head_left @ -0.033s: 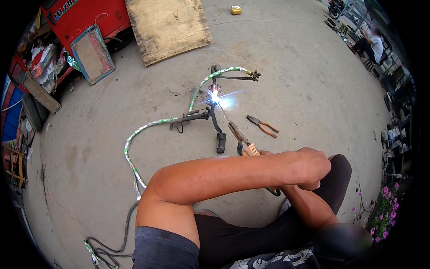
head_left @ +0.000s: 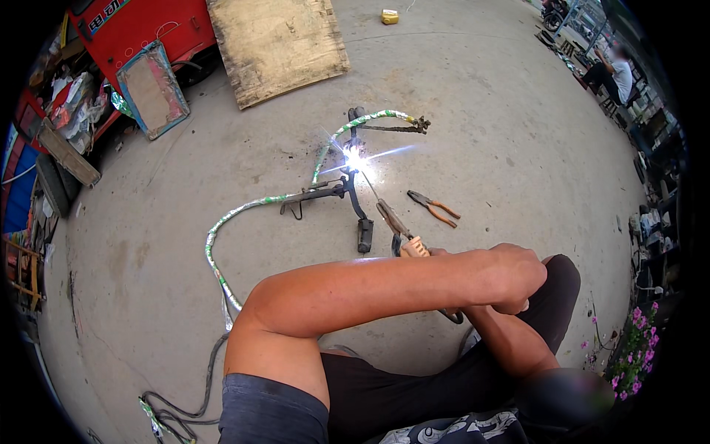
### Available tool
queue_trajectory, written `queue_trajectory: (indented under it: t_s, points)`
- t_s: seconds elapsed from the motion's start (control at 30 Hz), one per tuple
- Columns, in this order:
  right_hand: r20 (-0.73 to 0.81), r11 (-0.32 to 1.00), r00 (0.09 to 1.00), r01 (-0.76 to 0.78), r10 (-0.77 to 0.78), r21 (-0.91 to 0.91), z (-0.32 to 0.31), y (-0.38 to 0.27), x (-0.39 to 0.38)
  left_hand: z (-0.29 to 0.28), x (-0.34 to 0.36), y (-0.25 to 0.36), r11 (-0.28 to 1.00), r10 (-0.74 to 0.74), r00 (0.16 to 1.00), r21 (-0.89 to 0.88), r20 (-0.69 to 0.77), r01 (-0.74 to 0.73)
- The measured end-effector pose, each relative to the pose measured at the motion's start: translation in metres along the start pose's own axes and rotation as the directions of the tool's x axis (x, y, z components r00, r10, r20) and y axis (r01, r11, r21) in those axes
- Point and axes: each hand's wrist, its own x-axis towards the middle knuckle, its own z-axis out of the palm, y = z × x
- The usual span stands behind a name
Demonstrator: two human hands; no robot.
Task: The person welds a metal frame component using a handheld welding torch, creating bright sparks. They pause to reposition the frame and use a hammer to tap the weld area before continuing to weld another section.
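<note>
My left forearm crosses low over my lap, ending in my closed left hand by my bent right knee; what its fingers hold, if anything, is hidden. Behind that forearm, my right hand is mostly covered, on an electrode holder with a thin rod. The rod's tip meets a bright arc on a dark metal frame lying on the concrete. A hose wrapped in green-and-silver material curves around it. Orange-handled pliers lie right of the rod.
A red vehicle, a plywood board and a framed panel stand at upper left, a yellow container farther back. A seated person is at upper right, pink flowers at lower right. Cables lie lower left.
The glare at the rod's tip is larger and whiter, with longer blue streaks. My arms and hands show no visible movement.
</note>
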Motion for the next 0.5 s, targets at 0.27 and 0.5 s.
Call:
queue_trajectory:
  t_s: [0.27,0.5]
  points:
    - [-0.010,0.996,0.999,-0.031,0.032,0.086,-0.009,-0.023,0.000,0.001,0.001,-0.001,1.000,0.010,1.000,-0.007,-0.007,-0.010]
    - [-0.019,0.985,0.998,-0.062,0.066,0.160,-0.012,-0.037,-0.006,0.001,0.001,-0.001,1.000,0.022,1.000,0.006,-0.002,-0.022]
